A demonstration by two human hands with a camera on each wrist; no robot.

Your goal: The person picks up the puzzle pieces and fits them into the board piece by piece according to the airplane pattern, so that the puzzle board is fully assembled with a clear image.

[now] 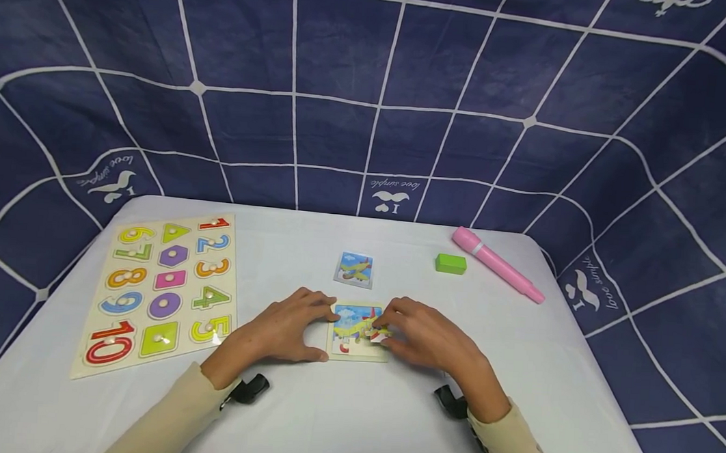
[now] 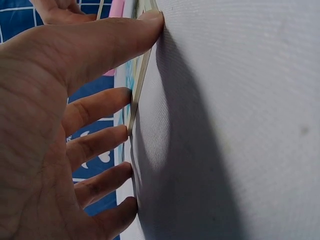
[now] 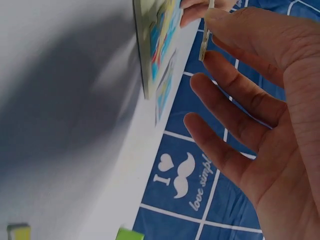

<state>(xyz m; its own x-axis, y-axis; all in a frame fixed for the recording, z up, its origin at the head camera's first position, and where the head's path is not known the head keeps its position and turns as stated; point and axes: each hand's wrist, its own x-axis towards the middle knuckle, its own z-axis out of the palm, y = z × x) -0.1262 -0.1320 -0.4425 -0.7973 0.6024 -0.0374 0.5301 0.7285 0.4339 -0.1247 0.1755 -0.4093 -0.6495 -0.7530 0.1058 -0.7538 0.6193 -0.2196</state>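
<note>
A small jigsaw puzzle board (image 1: 365, 354) with a picture of a plane on blue sky lies on the white table between the two hands. Several pieces sit in it; its lower right part shows bare. Along the board's left edge rests my left hand (image 1: 284, 328), its thumb (image 2: 142, 22) and fingertips against the rim, fingers spread. Over the board's right side, my right hand (image 1: 434, 336) pinches a thin puzzle piece (image 3: 204, 47) between thumb and fingers, raised and tilted above the board. The fingers partly hide the piece's printed side in the head view.
Behind the board lies a picture card (image 1: 354, 270) with the same kind of plane. A number-and-shape peg board (image 1: 168, 298) lies at the left. A green block (image 1: 451, 263) and a pink marker-shaped stick (image 1: 499, 264) lie at the back right. Blue checked cloth (image 1: 337, 136) hangs behind the table.
</note>
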